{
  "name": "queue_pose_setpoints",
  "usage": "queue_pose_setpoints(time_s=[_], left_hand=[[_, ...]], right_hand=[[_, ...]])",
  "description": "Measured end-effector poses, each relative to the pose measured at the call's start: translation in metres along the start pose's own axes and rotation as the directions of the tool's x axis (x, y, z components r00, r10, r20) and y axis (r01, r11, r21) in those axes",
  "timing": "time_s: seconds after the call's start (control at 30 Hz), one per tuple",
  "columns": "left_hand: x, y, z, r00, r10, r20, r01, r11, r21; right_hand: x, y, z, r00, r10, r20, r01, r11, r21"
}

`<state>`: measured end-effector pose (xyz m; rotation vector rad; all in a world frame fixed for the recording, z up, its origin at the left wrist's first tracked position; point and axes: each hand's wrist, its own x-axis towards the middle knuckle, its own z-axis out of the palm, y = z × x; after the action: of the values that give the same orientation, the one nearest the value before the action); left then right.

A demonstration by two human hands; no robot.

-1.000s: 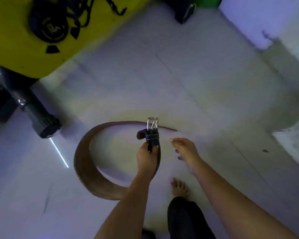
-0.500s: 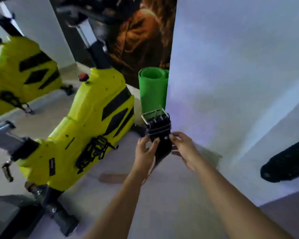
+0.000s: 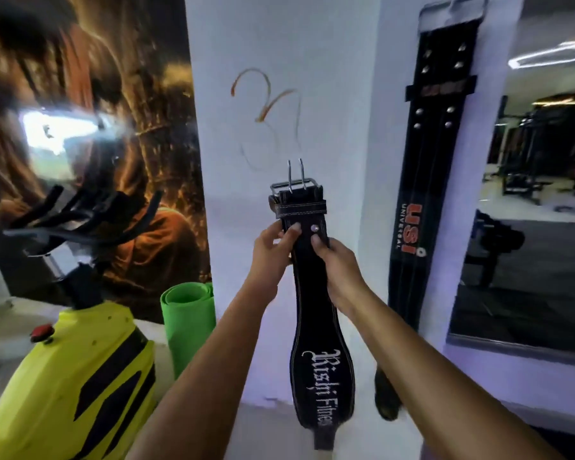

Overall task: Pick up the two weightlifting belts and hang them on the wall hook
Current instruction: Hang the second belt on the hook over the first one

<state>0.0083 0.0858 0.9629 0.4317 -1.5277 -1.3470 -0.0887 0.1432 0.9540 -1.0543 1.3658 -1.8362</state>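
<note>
I hold a black weightlifting belt (image 3: 316, 330) upright in front of a white pillar (image 3: 279, 61). Its steel buckle (image 3: 294, 187) points up and white lettering shows on its wide lower part. My left hand (image 3: 273, 247) grips the strap just below the buckle on the left side. My right hand (image 3: 336, 260) grips the same strap on the right side. A second black belt (image 3: 422, 180) with red lettering hangs flat on the pillar to the right, its metal buckle (image 3: 452, 8) at the top edge of the view. The hook itself is not visible.
A yellow exercise bike (image 3: 70, 386) with black handlebars stands at the lower left. A rolled green mat (image 3: 188, 323) leans beside the pillar. A dark mural covers the left wall. A wall mirror (image 3: 538, 200) at the right reflects gym machines.
I have stood up from the floor with the belt and turned to the pillar. The belt rose from floor level to chest height, and my right hand joined the left on it.
</note>
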Motion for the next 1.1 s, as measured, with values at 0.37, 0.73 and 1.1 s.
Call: queue_pose_setpoints(time_s=[0.37,0.73,1.1], left_hand=[[0.045,0.038,0.159,0.979,0.145,0.141,-0.116,0.973,-0.199],[0.041,-0.016,0.231,0.955,0.024,0.294,-0.029,0.999,0.014],[0.052,-0.024,0.232,0.879,-0.031,0.476,-0.024,0.994,0.109]], right_hand=[[0.015,-0.099,-0.149,0.971,-0.226,-0.079,0.216,0.969,-0.121],[0.044,-0.150,-0.210,0.907,-0.243,-0.345,0.269,0.963,0.027],[0.054,-0.173,-0.201,0.883,-0.236,-0.406,0.288,0.955,0.070]])
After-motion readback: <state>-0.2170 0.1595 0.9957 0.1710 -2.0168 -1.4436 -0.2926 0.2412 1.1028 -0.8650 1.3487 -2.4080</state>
